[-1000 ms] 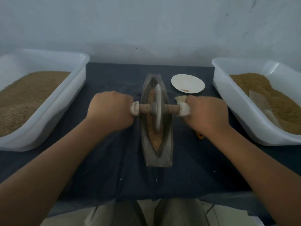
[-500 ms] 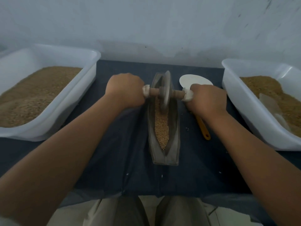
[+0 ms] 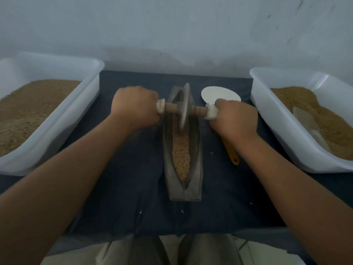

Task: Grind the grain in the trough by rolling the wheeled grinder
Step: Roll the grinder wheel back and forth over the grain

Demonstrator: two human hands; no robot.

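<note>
Gripping wrapped handle ends of wheeled grinder (image 3: 184,109), left hand (image 3: 134,108) and right hand (image 3: 236,116), wheel amid grain (image 3: 181,155) in trough (image 3: 197,150).

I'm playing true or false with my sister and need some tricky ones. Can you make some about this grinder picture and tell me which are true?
1. The left hand and the right hand each grip one end of the wheeled grinder. True.
2. The grinder's wheel stands at the near end of the trough. False: it stands at the far end.
3. The trough is empty. False: grain lies along it.
4. A left white tub and a right white tub, both holding brown grainy material, flank the trough. True.
5. The orange-handled tool lies left of the trough. False: it lies on the right, partly under the right forearm.
</note>
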